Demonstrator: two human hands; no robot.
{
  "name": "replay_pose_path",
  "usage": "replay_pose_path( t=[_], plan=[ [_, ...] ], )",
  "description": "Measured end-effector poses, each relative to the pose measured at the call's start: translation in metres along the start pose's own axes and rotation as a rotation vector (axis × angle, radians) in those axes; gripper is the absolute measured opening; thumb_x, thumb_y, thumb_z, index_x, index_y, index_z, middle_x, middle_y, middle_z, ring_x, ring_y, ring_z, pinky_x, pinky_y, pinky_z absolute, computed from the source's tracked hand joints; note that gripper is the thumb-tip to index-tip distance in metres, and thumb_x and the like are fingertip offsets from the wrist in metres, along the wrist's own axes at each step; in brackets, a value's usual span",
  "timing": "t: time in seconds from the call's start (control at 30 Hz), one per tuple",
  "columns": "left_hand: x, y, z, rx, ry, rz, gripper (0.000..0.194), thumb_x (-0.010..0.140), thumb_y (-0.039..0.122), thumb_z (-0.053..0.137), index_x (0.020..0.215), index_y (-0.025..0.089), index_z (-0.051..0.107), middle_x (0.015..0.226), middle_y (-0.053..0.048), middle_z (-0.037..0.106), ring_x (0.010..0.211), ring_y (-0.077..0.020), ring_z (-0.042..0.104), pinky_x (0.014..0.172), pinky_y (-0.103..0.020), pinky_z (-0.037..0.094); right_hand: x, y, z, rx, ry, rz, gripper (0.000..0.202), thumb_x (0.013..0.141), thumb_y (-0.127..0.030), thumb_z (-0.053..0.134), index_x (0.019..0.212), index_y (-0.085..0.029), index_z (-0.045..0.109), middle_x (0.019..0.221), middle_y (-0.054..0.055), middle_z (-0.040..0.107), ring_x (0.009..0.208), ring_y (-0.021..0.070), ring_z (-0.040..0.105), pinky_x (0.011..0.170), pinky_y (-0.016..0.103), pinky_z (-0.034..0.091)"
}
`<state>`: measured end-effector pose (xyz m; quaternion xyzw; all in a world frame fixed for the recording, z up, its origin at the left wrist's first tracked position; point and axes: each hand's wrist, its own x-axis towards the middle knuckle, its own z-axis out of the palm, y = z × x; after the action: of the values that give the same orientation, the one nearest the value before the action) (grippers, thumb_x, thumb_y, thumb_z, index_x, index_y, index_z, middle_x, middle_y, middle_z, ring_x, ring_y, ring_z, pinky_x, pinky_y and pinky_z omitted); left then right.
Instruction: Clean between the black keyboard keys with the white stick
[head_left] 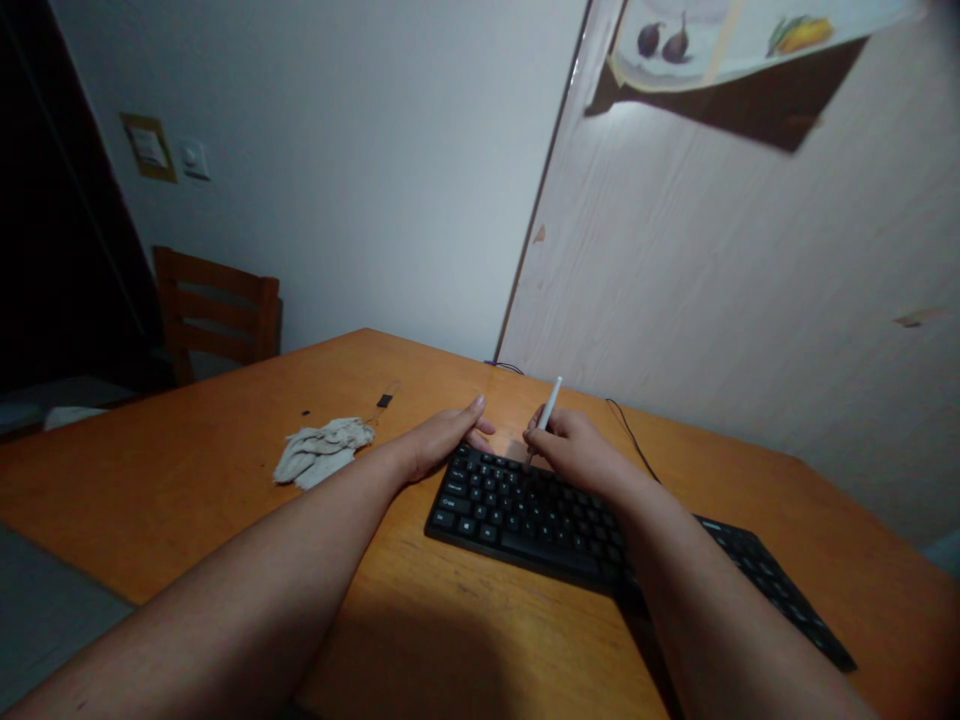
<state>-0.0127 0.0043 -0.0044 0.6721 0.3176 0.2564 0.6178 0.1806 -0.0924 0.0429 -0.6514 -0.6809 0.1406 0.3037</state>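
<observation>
A black keyboard [517, 522] lies on the wooden table, its middle right part hidden under my right forearm. My right hand [568, 445] is closed around a slim white pen-like stick [550, 402], held upright at a slant. Its lower tip points down at the upper rows of keys; whether it touches them I cannot tell. At the keyboard's far left corner rests my left hand [450, 437], thumb and fingers stretched and apart. It touches or lies close against the corner. A crumpled pale cloth [322, 452] is left of that hand.
Beyond the cloth lies a small black piece [385, 401] with a thin loop. A dark cable [634, 440] runs behind the keyboard. The table [420, 620] meets the wall at the back. A wooden chair [217, 310] stands at the far left.
</observation>
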Motion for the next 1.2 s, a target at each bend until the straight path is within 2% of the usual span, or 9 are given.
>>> replay_pose_path(
  t=[0.07, 0.13, 0.33, 0.53, 0.6, 0.7, 0.83, 1.0, 1.2],
  plan=[
    [0.0, -0.001, 0.0, 0.006, 0.0, -0.003, 0.084, 0.076, 0.085, 0.037, 0.106, 0.012, 0.065, 0.086, -0.011, 0.073, 0.082, -0.0272, 0.063, 0.078, -0.038, 0.042, 0.001, 0.002, -0.002, -0.062, 0.058, 0.011, 0.01, 0.08, -0.024, 0.054, 0.073, -0.021, 0.06, 0.071, 0.003, 0.066, 0.071, 0.0181, 0.06, 0.062, 0.026, 0.04],
    [0.0, -0.001, -0.001, 0.014, 0.002, 0.001, 0.084, 0.076, 0.085, 0.036, 0.107, 0.011, 0.065, 0.087, -0.011, 0.073, 0.083, -0.0275, 0.063, 0.079, -0.038, 0.042, 0.001, 0.003, -0.003, -0.104, 0.056, 0.008, 0.008, 0.079, -0.024, 0.055, 0.073, -0.021, 0.06, 0.072, 0.003, 0.066, 0.071, 0.0184, 0.06, 0.063, 0.026, 0.04],
    [-0.001, 0.0, -0.001, 0.026, 0.006, 0.021, 0.084, 0.077, 0.084, 0.036, 0.106, 0.011, 0.065, 0.087, -0.011, 0.073, 0.083, -0.0274, 0.063, 0.078, -0.038, 0.043, 0.0, 0.003, -0.004, -0.035, -0.108, 0.003, 0.011, 0.077, -0.021, 0.053, 0.069, -0.019, 0.06, 0.069, 0.002, 0.065, 0.065, 0.0164, 0.058, 0.056, 0.025, 0.038],
    [0.0, 0.0, 0.0, 0.027, 0.005, 0.014, 0.084, 0.077, 0.085, 0.034, 0.105, 0.012, 0.065, 0.088, -0.012, 0.073, 0.086, -0.028, 0.063, 0.079, -0.037, 0.043, 0.002, 0.005, -0.005, -0.049, 0.056, 0.033, 0.01, 0.079, -0.024, 0.053, 0.072, -0.02, 0.06, 0.071, 0.003, 0.066, 0.069, 0.0173, 0.06, 0.061, 0.025, 0.041],
    [0.0, 0.0, 0.0, 0.032, 0.004, 0.018, 0.083, 0.077, 0.085, 0.035, 0.105, 0.012, 0.065, 0.088, -0.012, 0.073, 0.085, -0.0279, 0.063, 0.079, -0.037, 0.042, 0.002, 0.006, -0.005, -0.049, 0.009, 0.026, 0.011, 0.078, -0.023, 0.053, 0.071, -0.02, 0.06, 0.07, 0.002, 0.066, 0.068, 0.0173, 0.06, 0.06, 0.025, 0.041],
    [-0.001, 0.001, 0.0, 0.023, 0.006, 0.008, 0.083, 0.077, 0.085, 0.034, 0.106, 0.012, 0.065, 0.087, -0.012, 0.074, 0.082, -0.0276, 0.063, 0.077, -0.037, 0.042, 0.001, 0.006, -0.005, -0.013, -0.083, 0.016, 0.012, 0.078, -0.021, 0.053, 0.068, -0.02, 0.06, 0.068, 0.002, 0.065, 0.066, 0.0172, 0.06, 0.058, 0.026, 0.041],
    [-0.001, 0.002, 0.0, 0.034, -0.005, 0.005, 0.083, 0.077, 0.085, 0.034, 0.105, 0.014, 0.066, 0.085, -0.011, 0.074, 0.082, -0.0282, 0.063, 0.076, -0.037, 0.041, 0.0, 0.002, -0.002, 0.095, -0.006, -0.011, 0.008, 0.081, -0.026, 0.055, 0.077, -0.02, 0.058, 0.072, 0.002, 0.066, 0.068, 0.0171, 0.061, 0.062, 0.027, 0.044],
    [0.001, 0.0, 0.0, -0.006, -0.027, 0.017, 0.081, 0.078, 0.083, 0.036, 0.104, 0.013, 0.066, 0.084, -0.011, 0.074, 0.082, -0.028, 0.064, 0.077, -0.038, 0.042, -0.001, -0.005, 0.008, 0.357, -0.077, -0.024, 0.008, 0.084, -0.028, 0.056, 0.086, -0.021, 0.053, 0.076, 0.002, 0.067, 0.072, 0.0167, 0.065, 0.066, 0.028, 0.048],
    [0.003, -0.001, 0.0, -0.016, -0.065, 0.042, 0.082, 0.079, 0.083, 0.034, 0.103, 0.013, 0.068, 0.081, -0.01, 0.074, 0.076, -0.0253, 0.064, 0.076, -0.037, 0.043, -0.004, -0.008, 0.019, 0.311, -0.107, -0.138, 0.01, 0.086, -0.03, 0.056, 0.087, -0.021, 0.056, 0.081, 0.001, 0.066, 0.077, 0.0161, 0.062, 0.072, 0.029, 0.046]
  ],
)
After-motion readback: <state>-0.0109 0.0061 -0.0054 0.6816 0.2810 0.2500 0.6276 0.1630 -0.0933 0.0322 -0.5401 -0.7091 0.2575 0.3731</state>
